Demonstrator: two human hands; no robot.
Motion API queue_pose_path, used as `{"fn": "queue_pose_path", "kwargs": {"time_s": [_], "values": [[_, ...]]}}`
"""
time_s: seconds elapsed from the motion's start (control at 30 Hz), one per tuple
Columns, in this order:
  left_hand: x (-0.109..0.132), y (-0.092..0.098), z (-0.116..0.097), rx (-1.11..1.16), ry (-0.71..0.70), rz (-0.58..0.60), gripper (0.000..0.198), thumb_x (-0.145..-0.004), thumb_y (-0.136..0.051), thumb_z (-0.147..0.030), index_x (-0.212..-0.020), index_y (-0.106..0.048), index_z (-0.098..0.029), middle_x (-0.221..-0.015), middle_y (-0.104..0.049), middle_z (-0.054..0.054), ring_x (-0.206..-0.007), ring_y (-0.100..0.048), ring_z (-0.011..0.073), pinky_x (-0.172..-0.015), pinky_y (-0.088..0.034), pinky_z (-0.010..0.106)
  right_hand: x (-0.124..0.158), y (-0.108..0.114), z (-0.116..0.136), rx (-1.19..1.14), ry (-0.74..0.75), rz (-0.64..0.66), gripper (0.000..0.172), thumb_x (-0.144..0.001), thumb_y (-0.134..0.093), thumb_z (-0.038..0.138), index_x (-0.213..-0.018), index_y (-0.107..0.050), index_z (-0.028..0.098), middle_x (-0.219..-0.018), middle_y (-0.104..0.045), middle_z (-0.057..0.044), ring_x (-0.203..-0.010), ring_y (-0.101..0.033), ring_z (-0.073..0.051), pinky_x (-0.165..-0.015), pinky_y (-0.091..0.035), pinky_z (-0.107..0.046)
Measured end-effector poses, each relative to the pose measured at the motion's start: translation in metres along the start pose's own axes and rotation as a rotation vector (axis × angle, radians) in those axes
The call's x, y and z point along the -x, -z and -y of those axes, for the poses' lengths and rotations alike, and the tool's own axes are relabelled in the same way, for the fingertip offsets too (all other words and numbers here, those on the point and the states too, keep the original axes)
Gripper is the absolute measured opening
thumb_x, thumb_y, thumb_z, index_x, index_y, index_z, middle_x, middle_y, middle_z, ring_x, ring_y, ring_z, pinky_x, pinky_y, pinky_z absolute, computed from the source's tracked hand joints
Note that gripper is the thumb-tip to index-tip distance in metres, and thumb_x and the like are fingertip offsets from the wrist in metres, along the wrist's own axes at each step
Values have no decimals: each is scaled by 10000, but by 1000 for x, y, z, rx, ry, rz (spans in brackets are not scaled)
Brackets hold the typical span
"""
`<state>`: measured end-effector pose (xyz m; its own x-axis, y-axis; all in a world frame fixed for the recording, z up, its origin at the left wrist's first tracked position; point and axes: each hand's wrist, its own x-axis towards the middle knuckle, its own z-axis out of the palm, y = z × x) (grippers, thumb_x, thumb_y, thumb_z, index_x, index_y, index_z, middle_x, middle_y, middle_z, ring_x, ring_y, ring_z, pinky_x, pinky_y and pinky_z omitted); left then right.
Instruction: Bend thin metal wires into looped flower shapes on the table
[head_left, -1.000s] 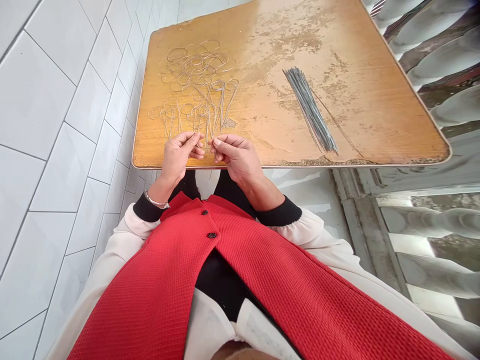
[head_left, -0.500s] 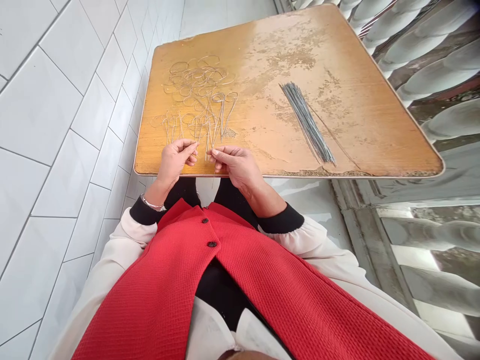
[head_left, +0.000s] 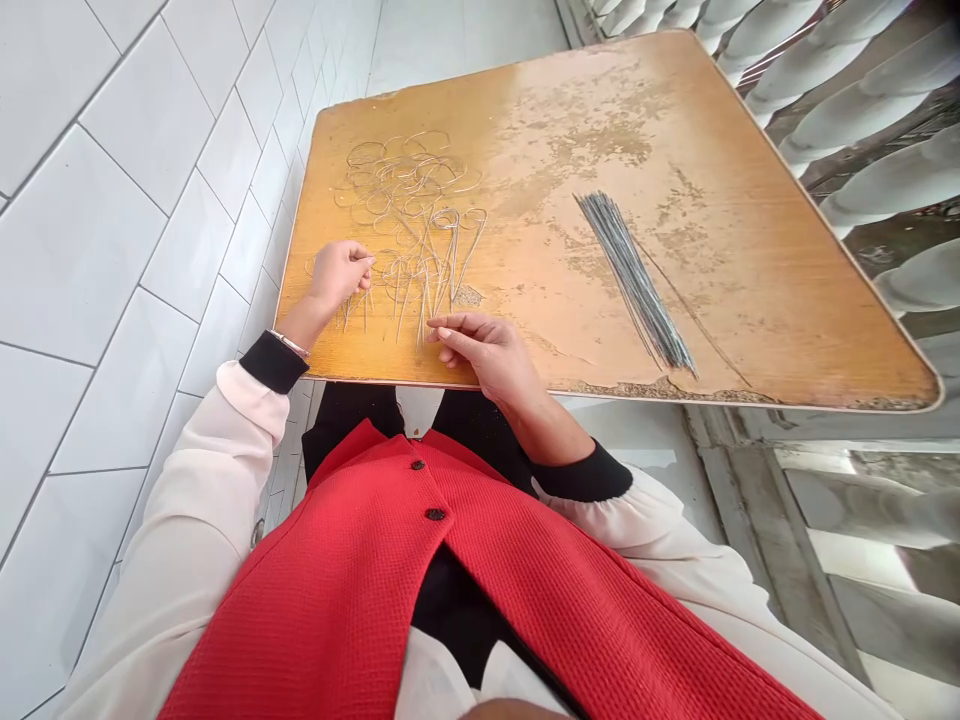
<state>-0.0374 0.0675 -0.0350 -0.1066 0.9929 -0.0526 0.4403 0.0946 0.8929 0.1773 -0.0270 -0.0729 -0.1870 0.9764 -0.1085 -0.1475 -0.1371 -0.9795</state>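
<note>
My left hand (head_left: 343, 273) is over the left side of the table, thumb and fingertips pinched together around a thin metal wire that shows only faintly. Beneath it, several bent wires lie side by side. My right hand (head_left: 487, 350) is near the front edge, its fingers loosely curled and thumb slightly apart; no held thing shows between them. Just beyond its fingertips lie looped wires (head_left: 454, 255) with long straight legs. Farther back spreads a tangle of thin curled wires (head_left: 405, 180).
A bundle of straight grey wires (head_left: 637, 285) lies on the right of the worn wooden table (head_left: 540, 300), with a single wire (head_left: 694, 315) beside it. A white tiled wall (head_left: 112, 250) stands on the left. White balusters (head_left: 862, 140) line the right side.
My left hand has moved left and away from me, apart from my right hand. My right hand's fingers have loosened, and the wire end below them no longer shows. The view has shifted slightly.
</note>
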Motion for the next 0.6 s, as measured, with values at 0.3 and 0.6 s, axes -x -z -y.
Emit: {"fn": "queue_pose_path", "kwargs": {"time_s": [0.3,0.6], "values": [[-4,2,3,-2,98,-52,273,-932,-574,-95,-670,-549,-169,-597,-568,-29,-509,-584,58,-476,-371,202,5,2,-2,28,-39,10,257,-665,-812,367,-841,-763,186,-721,-688,2,-528,-515,-73,-535,-432,-242],[-6,14,19,-196,-115,-115,151,-911,-629,-217,-760,-631,-200,-740,-681,-3,-551,-594,93,-611,-480,265,8,7,-3,81,-38,8,271,-689,-810,403,-842,-753,187,-680,-665,3,-528,-513,-87,-541,-430,-257]]}}
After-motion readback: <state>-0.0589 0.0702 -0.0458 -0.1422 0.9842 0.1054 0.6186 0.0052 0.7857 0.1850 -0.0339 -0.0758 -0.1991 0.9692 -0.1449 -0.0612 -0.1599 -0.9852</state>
